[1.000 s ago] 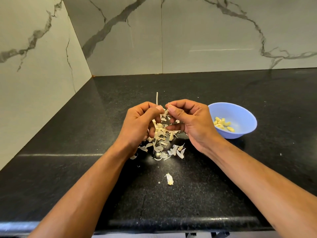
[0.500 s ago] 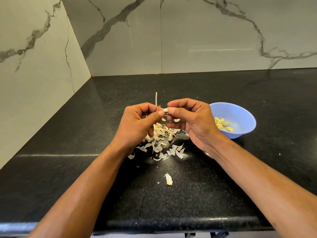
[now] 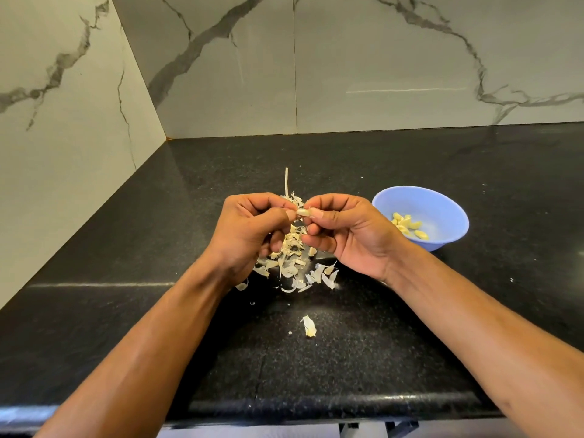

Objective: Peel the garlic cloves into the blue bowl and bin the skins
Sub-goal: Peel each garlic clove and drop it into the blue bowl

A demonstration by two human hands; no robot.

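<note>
Two-handed grip [image 3: 302,213] on garlic clove [image 3: 303,212]

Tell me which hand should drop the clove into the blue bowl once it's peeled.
Right, probably. The right hand sits just beside the blue bowl, while the left hand is farther off, across the skins pile. Both pinch the clove now.

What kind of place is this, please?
Most likely a home kitchen: a black stone countertop meets marble-look wall panels at a corner, and both hands pinch a garlic clove beside a blue bowl.
</note>
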